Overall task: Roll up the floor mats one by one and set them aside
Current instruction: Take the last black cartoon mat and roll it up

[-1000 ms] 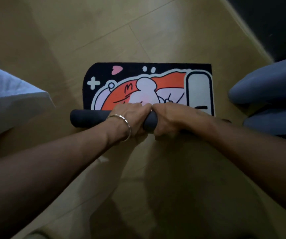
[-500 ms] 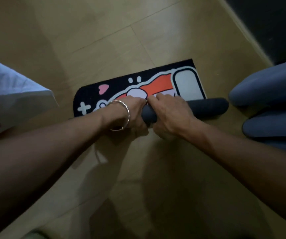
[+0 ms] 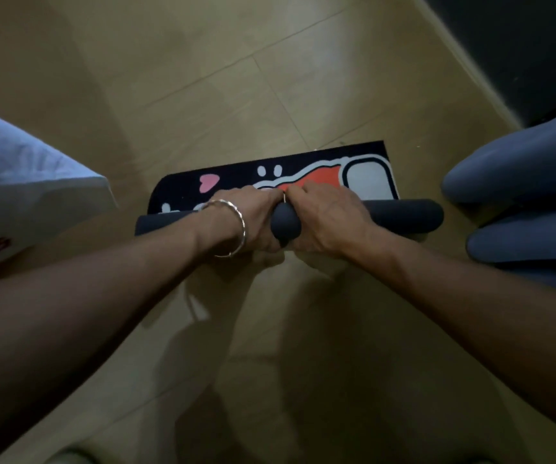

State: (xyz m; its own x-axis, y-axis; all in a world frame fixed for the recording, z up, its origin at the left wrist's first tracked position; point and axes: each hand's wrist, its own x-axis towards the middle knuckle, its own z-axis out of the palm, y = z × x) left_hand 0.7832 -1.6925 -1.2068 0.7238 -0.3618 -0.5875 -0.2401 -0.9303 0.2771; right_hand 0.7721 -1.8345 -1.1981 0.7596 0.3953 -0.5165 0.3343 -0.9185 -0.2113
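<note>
A black floor mat with a white, orange and pink cartoon print (image 3: 367, 172) lies on the wooden floor, most of it wound into a dark grey roll (image 3: 403, 217). Only a narrow strip of the print stays flat beyond the roll. My left hand (image 3: 253, 219), with a silver bangle on its wrist, grips the middle of the roll. Right beside it, my right hand (image 3: 326, 219) grips the roll too, fingers curled over its top. The two hands almost touch, and they hide the roll's centre.
A white cloth-covered thing (image 3: 25, 182) juts in at the left. Two grey-blue rounded shapes (image 3: 524, 175) sit at the right, close to the roll's end. A dark wall or door (image 3: 521, 45) with a pale skirting runs along the upper right. Light wooden floor (image 3: 236, 78) lies beyond the mat.
Both hands have rolled the mat further away from me. The flat printed strip has shrunk and the roll has grown thicker. The mat's angle shifted slightly.
</note>
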